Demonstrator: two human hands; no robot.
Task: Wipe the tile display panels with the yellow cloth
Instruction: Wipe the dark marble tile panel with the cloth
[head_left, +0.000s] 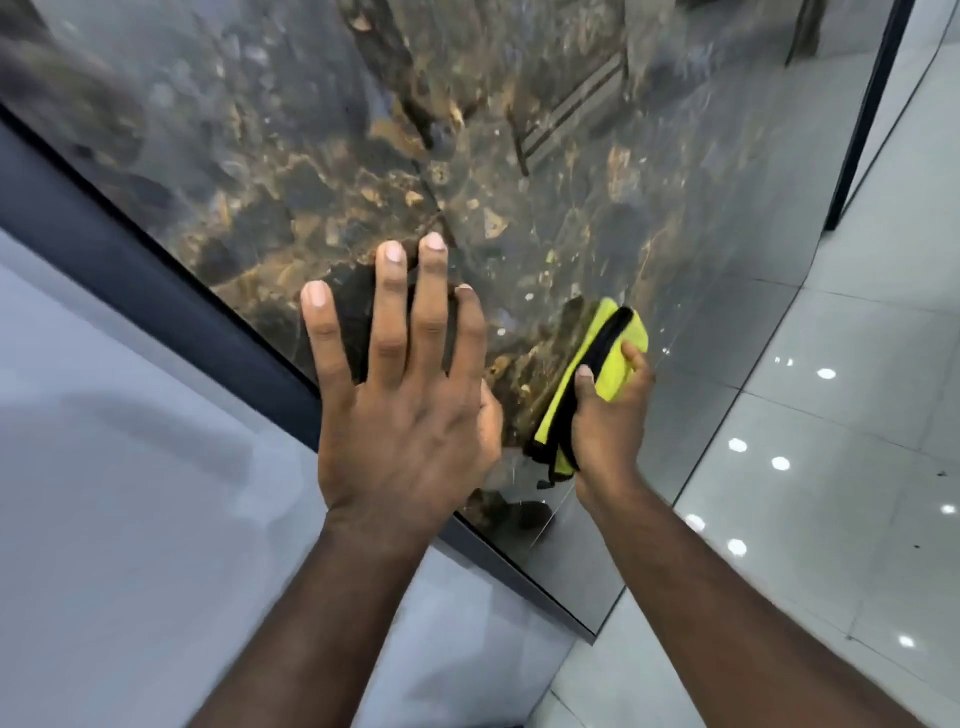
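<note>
Head view:
- Yellow cloth (613, 382) folded, black-edged, gripped in right hand (608, 415), thumb and fingers curled round it. Cloth laid against low part of dark marbled tile panel (467, 156).
- Cloth's long axis set diagonally, near-left to far-right.
- Most of panel lies far and left of cloth. Right hand judged better placed for a sweep that way.
- Left hand (400, 405) spread flat on panel, fingers straight, nothing held. It is placed just beside dark frame (130, 270), left of cloth and near it.
- Both forearms extended forward.
- Glossy floor (831, 467) seen at right.
</note>
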